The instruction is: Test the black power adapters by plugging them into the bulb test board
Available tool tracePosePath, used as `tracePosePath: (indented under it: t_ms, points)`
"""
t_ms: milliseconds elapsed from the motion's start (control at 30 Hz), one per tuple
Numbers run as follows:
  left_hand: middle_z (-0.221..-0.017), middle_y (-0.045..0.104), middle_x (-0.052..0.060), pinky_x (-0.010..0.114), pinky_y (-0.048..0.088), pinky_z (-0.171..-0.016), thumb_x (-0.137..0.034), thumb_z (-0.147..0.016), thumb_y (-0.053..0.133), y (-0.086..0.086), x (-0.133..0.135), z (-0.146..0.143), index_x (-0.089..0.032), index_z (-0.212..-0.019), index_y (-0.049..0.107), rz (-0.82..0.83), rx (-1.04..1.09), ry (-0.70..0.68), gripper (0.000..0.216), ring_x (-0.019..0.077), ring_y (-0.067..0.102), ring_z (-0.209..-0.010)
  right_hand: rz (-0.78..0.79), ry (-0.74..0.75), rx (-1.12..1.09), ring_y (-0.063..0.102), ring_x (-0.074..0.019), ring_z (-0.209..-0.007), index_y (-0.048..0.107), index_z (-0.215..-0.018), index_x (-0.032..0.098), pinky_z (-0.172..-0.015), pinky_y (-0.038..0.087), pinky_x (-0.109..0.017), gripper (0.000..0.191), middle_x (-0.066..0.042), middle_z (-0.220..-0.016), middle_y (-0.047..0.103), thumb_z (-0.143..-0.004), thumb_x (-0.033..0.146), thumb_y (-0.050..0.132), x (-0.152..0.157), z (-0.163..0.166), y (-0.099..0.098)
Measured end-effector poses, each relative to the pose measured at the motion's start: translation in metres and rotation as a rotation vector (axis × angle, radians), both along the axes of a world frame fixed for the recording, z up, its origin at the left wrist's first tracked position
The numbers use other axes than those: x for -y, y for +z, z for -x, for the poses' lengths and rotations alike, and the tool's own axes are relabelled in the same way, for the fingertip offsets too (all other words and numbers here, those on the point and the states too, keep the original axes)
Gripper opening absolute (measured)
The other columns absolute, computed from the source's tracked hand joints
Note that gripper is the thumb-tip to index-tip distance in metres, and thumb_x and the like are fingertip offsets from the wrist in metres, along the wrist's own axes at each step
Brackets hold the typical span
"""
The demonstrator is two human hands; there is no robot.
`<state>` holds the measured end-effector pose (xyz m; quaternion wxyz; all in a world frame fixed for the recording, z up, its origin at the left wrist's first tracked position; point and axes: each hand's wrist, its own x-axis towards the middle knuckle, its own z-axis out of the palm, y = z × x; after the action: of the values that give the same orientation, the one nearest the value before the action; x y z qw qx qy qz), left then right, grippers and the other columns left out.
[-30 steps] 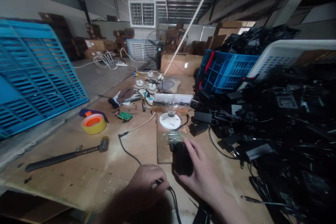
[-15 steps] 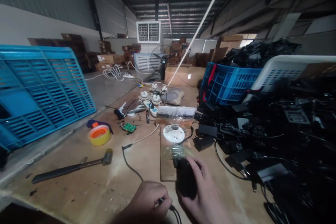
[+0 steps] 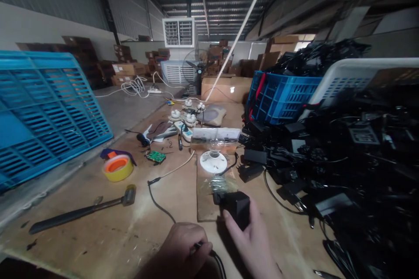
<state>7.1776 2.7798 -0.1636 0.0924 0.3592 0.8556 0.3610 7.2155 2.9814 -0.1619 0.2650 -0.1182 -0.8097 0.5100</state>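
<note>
My right hand [image 3: 252, 235] is closed around a black power adapter [image 3: 238, 207], thumb on its near left side. The adapter is held over the near end of a small wooden board [image 3: 205, 213]. On that board are a bundle of clear tape or film [image 3: 218, 184] and a round white lamp-holder-like base [image 3: 213, 162]. My left hand [image 3: 188, 246] pinches a black cable [image 3: 198, 244] at the near edge, and more black cable loops out on its right. A thin cable [image 3: 160, 200] with an in-line joint runs from near my left hand toward the board.
A hammer [image 3: 88, 211], yellow tape roll [image 3: 118, 168] and green circuit board [image 3: 156, 156] lie left. A blue crate [image 3: 49, 117] stands far left. Many black adapters [image 3: 327, 174] pile up on the right, before another blue crate [image 3: 284, 96]. A power strip [image 3: 183, 130] lies behind.
My right hand has turned the adapter, so its end face now shows. The left hand keeps its pinch on the cable. The whole view has shifted slightly.
</note>
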Motion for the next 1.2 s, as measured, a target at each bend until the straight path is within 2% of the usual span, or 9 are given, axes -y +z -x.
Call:
tracePosePath:
  t_ms: [200, 400, 600, 800, 900, 967, 1067, 1200]
  points:
    - [-0.077, 0.068, 0.000, 0.029, 0.043, -0.079, -0.029, -0.096, 0.052, 0.006, -0.001, -0.001, -0.021, -0.077, 0.058, 0.037, -0.033, -0.001, 0.022, 0.0168, 0.062, -0.079, -0.011, 0.009, 0.045, 0.071, -0.0291, -0.105, 0.051, -0.133, 0.017, -0.091, 0.059, -0.040, 0.054, -0.011, -0.115, 0.073, -0.088, 0.043, 0.063, 0.005, 0.005, -0.006]
    - [-0.072, 0.064, -0.001, 0.027, 0.045, -0.075, -0.026, -0.096, 0.049, 0.010, -0.002, -0.003, -0.020, -0.071, 0.046, 0.104, -0.104, -0.021, 0.026, 0.0154, 0.061, -0.075, -0.012, 0.027, 0.092, 0.072, -0.0302, -0.107, 0.050, -0.135, 0.016, -0.090, 0.059, -0.040, 0.057, -0.013, -0.116, 0.074, -0.088, 0.046, 0.061, 0.004, 0.004, -0.007]
    - [-0.065, 0.061, -0.003, 0.027, 0.043, -0.070, -0.026, -0.095, 0.047, 0.004, -0.005, 0.000, -0.021, -0.068, 0.041, 0.083, -0.171, -0.040, 0.028, 0.0138, 0.059, -0.067, -0.015, 0.040, 0.108, 0.073, -0.0296, -0.099, 0.052, -0.129, 0.016, -0.086, 0.061, -0.039, 0.055, -0.012, -0.112, 0.074, -0.086, 0.048, 0.064, 0.003, 0.003, -0.003]
    - [-0.063, 0.062, -0.003, 0.027, 0.042, -0.067, -0.027, -0.092, 0.052, -0.009, -0.004, 0.006, -0.021, -0.068, 0.046, 0.039, -0.234, -0.062, 0.025, 0.0137, 0.060, -0.064, 0.048, 0.014, 0.036, 0.073, -0.0324, -0.103, 0.058, -0.125, 0.020, -0.083, 0.063, -0.041, 0.050, -0.010, -0.109, 0.075, -0.083, 0.045, 0.068, 0.003, 0.003, -0.007]
    - [-0.062, 0.062, -0.004, 0.027, 0.041, -0.067, -0.026, -0.090, 0.053, -0.017, -0.003, 0.009, -0.021, -0.068, 0.047, 0.026, -0.256, -0.065, 0.023, 0.0133, 0.060, -0.062, 0.040, 0.065, 0.034, 0.071, -0.0329, -0.110, 0.057, -0.127, 0.018, -0.093, 0.060, -0.044, 0.054, -0.013, -0.118, 0.074, -0.082, 0.044, 0.071, 0.002, 0.005, -0.013]
    - [-0.063, 0.063, -0.003, 0.027, 0.041, -0.067, -0.026, -0.090, 0.053, -0.020, -0.002, 0.009, -0.021, -0.068, 0.048, 0.028, -0.243, -0.056, 0.023, 0.0136, 0.061, -0.064, 0.088, 0.042, 0.009, 0.070, -0.0324, -0.113, 0.055, -0.128, 0.017, -0.098, 0.057, -0.044, 0.056, -0.014, -0.122, 0.072, -0.083, 0.047, 0.069, 0.003, 0.005, -0.016]
    - [-0.063, 0.063, -0.003, 0.028, 0.040, -0.066, -0.030, -0.093, 0.051, -0.017, -0.003, 0.008, -0.021, -0.068, 0.049, 0.015, -0.222, -0.074, 0.026, 0.0138, 0.060, -0.063, 0.148, -0.010, -0.010, 0.069, -0.0316, -0.113, 0.053, -0.130, 0.019, -0.100, 0.055, -0.043, 0.059, -0.013, -0.121, 0.072, -0.085, 0.053, 0.068, 0.004, 0.004, -0.013]
    - [-0.065, 0.064, -0.002, 0.028, 0.039, -0.069, -0.028, -0.093, 0.052, -0.010, -0.005, 0.004, -0.021, -0.069, 0.051, 0.029, -0.183, -0.042, 0.025, 0.0147, 0.061, -0.067, 0.106, 0.014, 0.029, 0.067, -0.0324, -0.116, 0.052, -0.132, 0.019, -0.102, 0.053, -0.045, 0.059, -0.014, -0.126, 0.069, -0.086, 0.051, 0.067, 0.005, 0.005, -0.008]
